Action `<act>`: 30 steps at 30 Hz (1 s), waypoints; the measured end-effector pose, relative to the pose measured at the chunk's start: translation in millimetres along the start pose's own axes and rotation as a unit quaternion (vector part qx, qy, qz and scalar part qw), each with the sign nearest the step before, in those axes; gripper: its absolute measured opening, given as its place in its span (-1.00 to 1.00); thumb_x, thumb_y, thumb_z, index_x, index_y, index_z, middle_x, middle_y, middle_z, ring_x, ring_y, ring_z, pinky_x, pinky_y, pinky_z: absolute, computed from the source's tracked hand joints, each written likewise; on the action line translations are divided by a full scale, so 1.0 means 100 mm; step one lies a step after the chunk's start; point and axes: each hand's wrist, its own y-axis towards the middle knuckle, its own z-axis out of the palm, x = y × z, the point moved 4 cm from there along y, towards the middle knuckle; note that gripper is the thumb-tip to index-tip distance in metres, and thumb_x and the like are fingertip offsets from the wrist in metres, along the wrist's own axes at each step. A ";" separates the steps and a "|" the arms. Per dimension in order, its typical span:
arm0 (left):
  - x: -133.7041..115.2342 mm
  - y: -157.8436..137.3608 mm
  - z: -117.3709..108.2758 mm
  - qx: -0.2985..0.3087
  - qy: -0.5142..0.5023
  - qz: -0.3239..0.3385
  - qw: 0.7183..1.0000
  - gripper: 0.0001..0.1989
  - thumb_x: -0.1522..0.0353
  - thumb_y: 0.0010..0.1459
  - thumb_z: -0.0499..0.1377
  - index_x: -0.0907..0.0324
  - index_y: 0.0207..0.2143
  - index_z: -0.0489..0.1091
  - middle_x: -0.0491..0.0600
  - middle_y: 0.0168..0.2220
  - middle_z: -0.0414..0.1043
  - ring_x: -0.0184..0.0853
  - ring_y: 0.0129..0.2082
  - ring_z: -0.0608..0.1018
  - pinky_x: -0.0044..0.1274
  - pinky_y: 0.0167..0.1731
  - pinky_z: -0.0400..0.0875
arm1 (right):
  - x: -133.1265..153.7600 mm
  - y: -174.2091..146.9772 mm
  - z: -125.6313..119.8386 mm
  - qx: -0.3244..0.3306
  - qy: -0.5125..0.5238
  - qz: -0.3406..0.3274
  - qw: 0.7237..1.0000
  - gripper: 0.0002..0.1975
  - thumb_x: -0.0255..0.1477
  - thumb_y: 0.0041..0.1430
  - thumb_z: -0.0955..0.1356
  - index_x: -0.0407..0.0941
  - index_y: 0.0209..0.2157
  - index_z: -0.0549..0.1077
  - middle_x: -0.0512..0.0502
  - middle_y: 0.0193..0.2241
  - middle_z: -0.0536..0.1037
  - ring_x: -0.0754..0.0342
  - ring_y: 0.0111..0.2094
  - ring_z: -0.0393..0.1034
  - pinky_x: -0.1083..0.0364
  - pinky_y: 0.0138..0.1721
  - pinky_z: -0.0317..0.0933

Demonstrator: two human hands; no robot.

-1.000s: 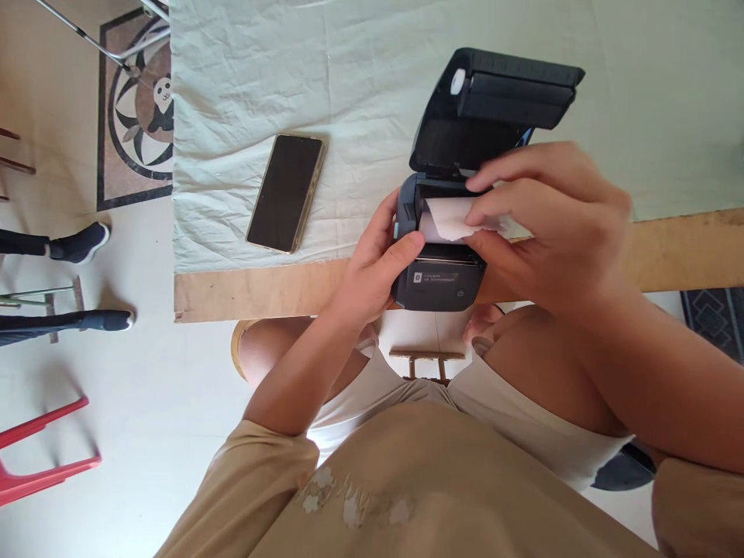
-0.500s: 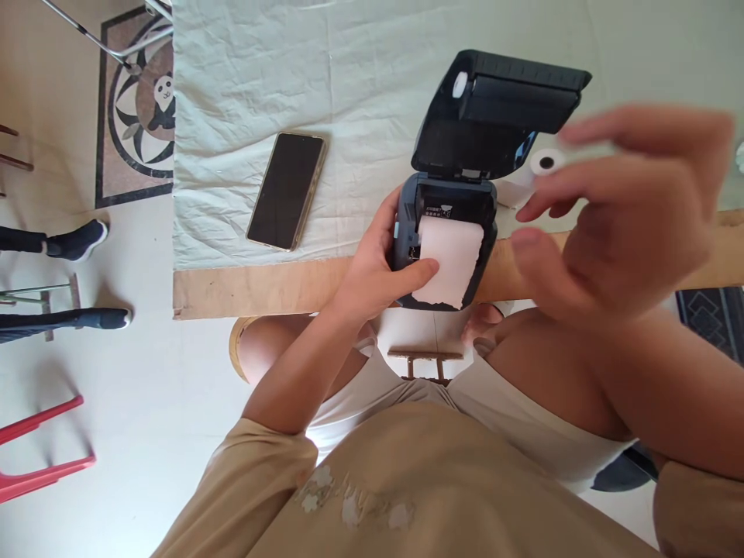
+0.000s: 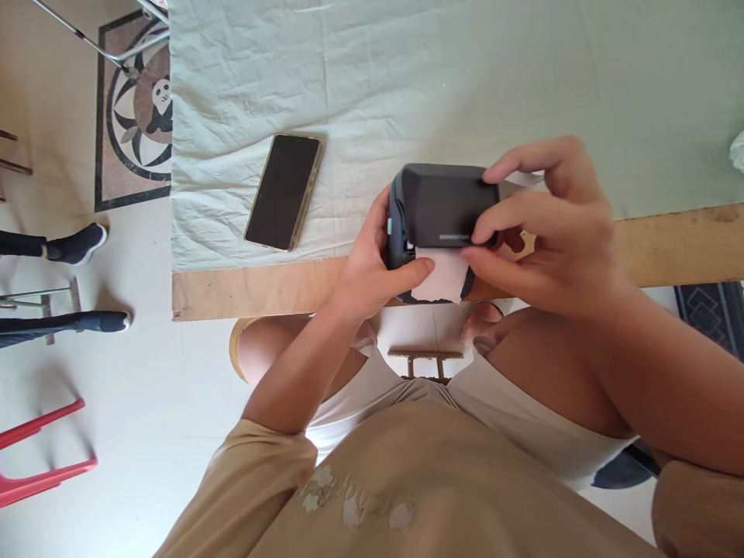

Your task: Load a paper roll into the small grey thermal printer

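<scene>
A small black receipt printer [image 3: 396, 252] is at the table's near edge. Its dark lid [image 3: 450, 203] is swung down over most of the body. White paper [image 3: 440, 273] sticks out below the lid, its end torn unevenly. My left hand [image 3: 377, 260] is wrapped around the printer's left side, the thumb pressing on the paper. At the right edge of the lid, my right hand [image 3: 552, 225] grips it with thumb and fingers. A bit of white shows behind my right fingers; most of whatever lies there is hidden.
A phone [image 3: 284, 192] lies dark-screened on the pale green cloth [image 3: 372, 85], left of the printer. A bare wooden strip [image 3: 261, 288] runs along the table's front. On the floor to the left are a person's feet [image 3: 78, 242] and a red stool [image 3: 46, 473].
The printer's lid, standing raised before, has come down towards me over the paper. My right hand has moved left onto the lid. My left hand keeps its hold.
</scene>
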 end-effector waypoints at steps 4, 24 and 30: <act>-0.02 -0.02 0.02 -0.017 -0.024 0.018 0.999 -0.09 -0.10 -0.03 0.68 -0.08 0.30 0.52 0.03 0.36 0.60 0.16 0.37 0.66 -0.17 0.29 0.71 | -0.01 -0.08 0.05 0.041 0.051 0.027 0.998 -0.86 -0.33 0.44 0.51 -0.01 -0.06 0.55 -0.12 0.33 0.46 0.33 -0.41 0.32 0.13 -0.48 0.41; -0.14 0.02 0.18 -0.027 -0.056 0.045 0.997 -0.35 -0.24 0.43 0.26 -0.11 0.35 0.47 -0.10 0.49 0.52 0.00 0.70 0.34 -0.16 0.63 0.40 | -0.39 -0.23 0.23 0.131 0.226 0.188 0.947 -0.19 0.05 0.48 0.47 0.34 0.59 0.12 -0.06 0.20 0.54 0.17 -0.21 0.53 0.16 -0.30 0.50; -0.10 0.07 0.20 -0.036 -0.096 0.027 0.994 -0.54 -0.15 0.47 0.23 -0.14 0.20 0.56 -0.17 0.41 0.64 -0.02 0.60 0.45 -0.23 0.63 0.42 | -0.40 -0.31 0.24 0.097 0.228 0.206 0.947 -0.09 0.09 0.43 0.51 0.37 0.64 0.10 -0.13 0.55 0.30 0.24 -0.23 0.55 0.19 -0.33 0.54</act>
